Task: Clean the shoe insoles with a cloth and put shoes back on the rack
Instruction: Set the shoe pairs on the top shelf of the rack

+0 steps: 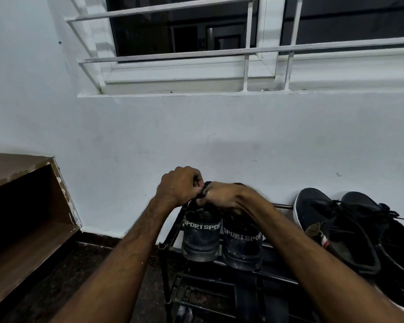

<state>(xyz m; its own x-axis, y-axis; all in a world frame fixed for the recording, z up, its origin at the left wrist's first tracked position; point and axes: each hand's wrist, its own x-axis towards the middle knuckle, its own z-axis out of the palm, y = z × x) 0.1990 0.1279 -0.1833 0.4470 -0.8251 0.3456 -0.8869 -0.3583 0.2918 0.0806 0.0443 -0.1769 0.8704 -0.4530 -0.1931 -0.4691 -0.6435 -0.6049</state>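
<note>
The left hand [180, 185] is curled tight, its thumb and fingertips pinching a dark strip [204, 191] that rises from the mouth of a shoe; whether the strip is lace or tongue cannot be told. The right hand [224, 195] meets it knuckle to knuckle, fingers also curled, nipping the same strip from the other side.

Both hands sit directly above a pair of worn black sport shoes, each with a grey band lettered SPORT across the heel. The left shoe [201, 236] lies under the left hand and the right shoe [241, 245] under the right wrist. The two touch side by side, heels toward the camera. They stand on the top tier of a black metal shoe rack [170, 247].

To the right, apart from the hands, a pair of black mesh sneakers with white soles [331, 224] leans toe-up against the pale wall [219, 127]. At far left is a brown wooden open shelf unit [33, 206]. Above is a white-barred window [247, 68].
</note>
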